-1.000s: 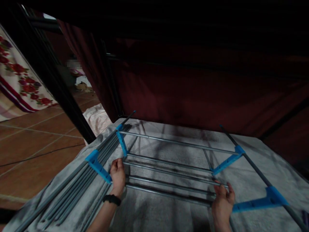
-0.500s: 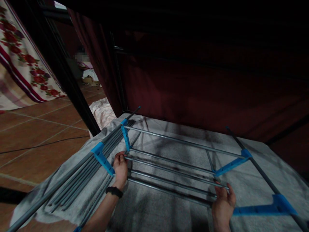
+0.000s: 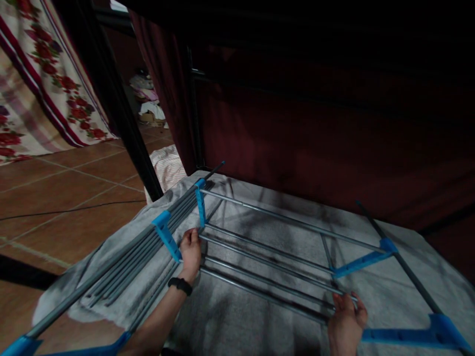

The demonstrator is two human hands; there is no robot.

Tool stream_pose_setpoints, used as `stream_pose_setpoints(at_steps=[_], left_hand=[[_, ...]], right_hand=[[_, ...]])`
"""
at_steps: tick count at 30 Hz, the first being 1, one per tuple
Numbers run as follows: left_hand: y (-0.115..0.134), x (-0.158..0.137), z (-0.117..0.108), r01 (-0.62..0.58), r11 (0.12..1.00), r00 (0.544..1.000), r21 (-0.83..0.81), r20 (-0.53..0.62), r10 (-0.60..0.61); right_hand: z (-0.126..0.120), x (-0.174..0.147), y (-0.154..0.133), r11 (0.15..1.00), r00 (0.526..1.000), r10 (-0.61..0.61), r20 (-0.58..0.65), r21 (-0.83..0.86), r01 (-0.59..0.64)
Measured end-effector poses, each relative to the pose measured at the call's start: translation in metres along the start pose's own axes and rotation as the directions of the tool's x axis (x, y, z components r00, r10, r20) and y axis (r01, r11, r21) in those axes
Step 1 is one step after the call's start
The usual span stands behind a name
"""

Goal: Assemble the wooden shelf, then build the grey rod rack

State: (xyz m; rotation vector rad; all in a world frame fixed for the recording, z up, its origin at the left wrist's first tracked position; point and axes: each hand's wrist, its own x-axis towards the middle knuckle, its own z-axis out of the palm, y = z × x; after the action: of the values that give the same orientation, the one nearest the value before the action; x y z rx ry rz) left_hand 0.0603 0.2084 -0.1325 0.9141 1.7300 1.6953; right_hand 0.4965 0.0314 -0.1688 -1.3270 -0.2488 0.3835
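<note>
A thin grey metal rod (image 3: 274,265) spans the space between my hands. My left hand (image 3: 190,253), with a black band on its wrist, is closed around the rod's left end. My right hand (image 3: 348,319) pinches the right end between thumb and fingers. Other rods run alongside it within a frame. Blue plastic brackets (image 3: 167,236) sit on the left pole (image 3: 104,271), and more blue brackets (image 3: 365,259) on the right pole (image 3: 413,274). My left hand is close beside a left bracket; whether the rod's end touches a bracket or crossbar is hidden by my fingers.
Several loose grey rods (image 3: 143,259) lie bundled on the left of the grey blanket (image 3: 252,329) under the frame. A black post (image 3: 129,133) rises at the left, and a dark red curtain (image 3: 297,143) hangs behind. Tiled floor (image 3: 92,183) lies beyond with a cable.
The view has swung slightly left, so things appear shifted right. Both hands keep hold of the same rod, with little other visible movement.
</note>
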Motion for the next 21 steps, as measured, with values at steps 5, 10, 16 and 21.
stream_pose_setpoints(at_steps=[5,10,16,21], left_hand=[[-0.004,-0.001,0.0,0.047,0.997,0.997,-0.058,0.056,-0.044],[-0.005,0.0,-0.001,0.0,1.0,1.0,-0.004,0.022,0.0],[-0.005,0.002,0.001,0.005,1.0,1.0,-0.015,-0.02,-0.005],[-0.001,-0.001,0.0,-0.02,0.999,1.0,0.034,0.009,0.02]], right_hand=[[-0.001,0.003,0.006,1.0,1.0,0.027,-0.014,0.007,-0.027],[-0.004,0.007,0.01,0.999,0.999,0.038,-0.02,-0.002,-0.038],[0.0,0.006,0.002,0.997,0.996,0.078,-0.041,0.007,-0.078],[0.003,0.003,-0.004,1.0,1.0,0.017,-0.004,-0.009,-0.017]])
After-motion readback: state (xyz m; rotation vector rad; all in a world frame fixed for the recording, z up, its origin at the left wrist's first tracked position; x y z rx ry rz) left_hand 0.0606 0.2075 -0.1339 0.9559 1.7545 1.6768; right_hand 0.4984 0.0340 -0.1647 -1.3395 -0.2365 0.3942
